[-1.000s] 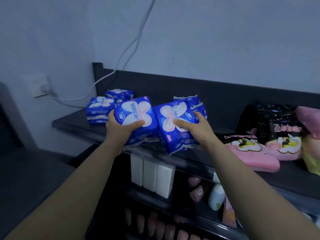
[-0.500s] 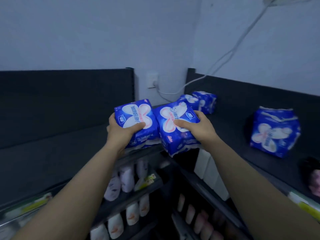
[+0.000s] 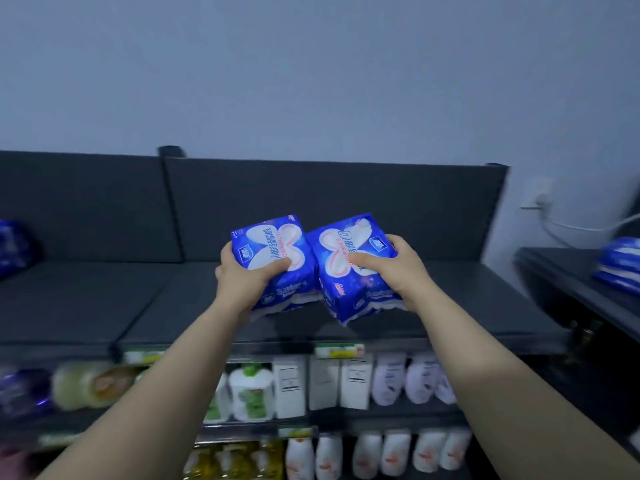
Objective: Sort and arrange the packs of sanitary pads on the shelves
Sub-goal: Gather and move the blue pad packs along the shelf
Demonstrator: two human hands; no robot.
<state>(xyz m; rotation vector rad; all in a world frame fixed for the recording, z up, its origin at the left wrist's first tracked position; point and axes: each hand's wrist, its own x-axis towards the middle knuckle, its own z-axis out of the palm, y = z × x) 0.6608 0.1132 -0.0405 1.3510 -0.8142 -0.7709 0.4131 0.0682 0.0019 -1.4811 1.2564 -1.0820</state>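
While over the shelf — left hand tight around one blue pack, right hand around a touching second pack.

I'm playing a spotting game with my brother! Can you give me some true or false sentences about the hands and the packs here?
1. Each hand grips one pack: the left hand the left pack, the right hand the right pack. True.
2. Both held packs are pink. False: they are blue and white.
3. The bottles stand on the top shelf. False: they stand on the lower shelves.
4. A white cable runs along the wall at the right. True.
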